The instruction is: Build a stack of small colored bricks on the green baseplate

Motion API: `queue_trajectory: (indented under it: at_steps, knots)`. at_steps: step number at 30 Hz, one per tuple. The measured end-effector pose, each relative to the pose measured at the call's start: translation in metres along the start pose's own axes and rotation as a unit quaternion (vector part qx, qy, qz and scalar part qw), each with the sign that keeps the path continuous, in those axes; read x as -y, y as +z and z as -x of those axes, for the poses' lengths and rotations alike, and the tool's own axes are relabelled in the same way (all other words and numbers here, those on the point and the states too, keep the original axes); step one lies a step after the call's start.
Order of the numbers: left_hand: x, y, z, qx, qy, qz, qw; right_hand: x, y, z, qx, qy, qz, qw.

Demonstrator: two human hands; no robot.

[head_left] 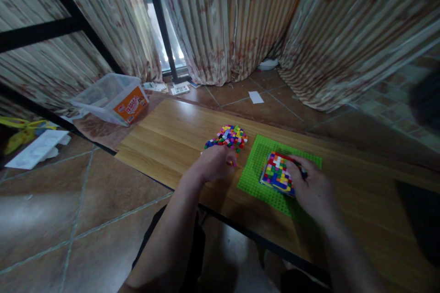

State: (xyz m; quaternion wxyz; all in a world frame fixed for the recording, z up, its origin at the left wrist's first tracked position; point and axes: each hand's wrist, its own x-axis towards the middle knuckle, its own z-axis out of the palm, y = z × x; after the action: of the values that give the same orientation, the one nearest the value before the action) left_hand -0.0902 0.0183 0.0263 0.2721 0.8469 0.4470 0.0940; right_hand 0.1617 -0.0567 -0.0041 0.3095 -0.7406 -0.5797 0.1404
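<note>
A green studded baseplate (252,178) lies on the wooden table. On it sits a block of multicoloured building bricks (275,171), with rows of small bricks on top. My right hand (312,185) grips the block's right side, fingers over the far edge; a small dark piece shows by those fingers, its kind unclear. Left of the baseplate, a heap of small loose bricks (232,135) is spread on the table. My left hand (216,162) is just in front of the heap, slightly blurred. Its fingers are closed around a small pinkish brick (234,161), partly hidden.
The wooden table (165,132) is long and narrow, its front edge near my legs. A clear plastic bin (103,96) with an orange label stands beyond its left end. White packaging (36,149) and a paper sheet (256,97) lie on the tiled floor. Curtains (220,23) hang behind.
</note>
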Motion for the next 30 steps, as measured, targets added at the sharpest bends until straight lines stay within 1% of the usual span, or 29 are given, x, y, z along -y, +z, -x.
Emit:
queue_trajectory:
  at_steps: [3, 7, 11, 14, 17, 19, 21, 23, 26, 30]
  knots:
    - [-0.007, 0.001, -0.001, 0.0, -0.012, -0.059, 0.998, 0.001, -0.001, 0.0, -0.001, 0.0, -0.001, 1.0]
    - [-0.011, 0.005, -0.003, 0.004, -0.031, -0.11, 0.993, 0.002, -0.001, 0.0, 0.01, 0.007, -0.003, 1.0]
    - [-0.009, 0.008, -0.005, -0.015, -0.027, -0.111, 0.993, 0.005, -0.002, 0.0, 0.01, 0.009, -0.011, 1.0]
    - [-0.012, 0.009, -0.005, -0.047, 0.011, -0.036, 0.998, 0.007, -0.001, 0.0, 0.007, 0.005, -0.016, 1.0]
    - [-0.022, 0.012, -0.004, -0.066, 0.093, 0.073, 0.991, 0.009, -0.001, 0.0, 0.002, 0.003, -0.018, 1.0]
    - [-0.03, 0.016, -0.004, -0.077, 0.142, 0.109, 0.981, 0.01, -0.001, 0.0, 0.0, 0.001, -0.02, 1.0]
    - [-0.037, 0.021, -0.004, -0.089, 0.17, 0.11, 0.975, 0.011, -0.001, -0.001, -0.002, 0.001, -0.023, 1.0]
    - [-0.041, 0.026, -0.004, -0.099, 0.185, 0.096, 0.973, 0.011, -0.001, -0.001, -0.002, -0.002, -0.025, 1.0]
    - [-0.042, 0.033, -0.003, -0.107, 0.201, 0.066, 0.972, 0.011, -0.001, -0.001, -0.004, -0.004, -0.024, 1.0]
    - [-0.042, 0.039, -0.003, -0.103, 0.215, 0.025, 0.971, 0.01, 0.001, 0.0, -0.009, -0.005, -0.027, 1.0]
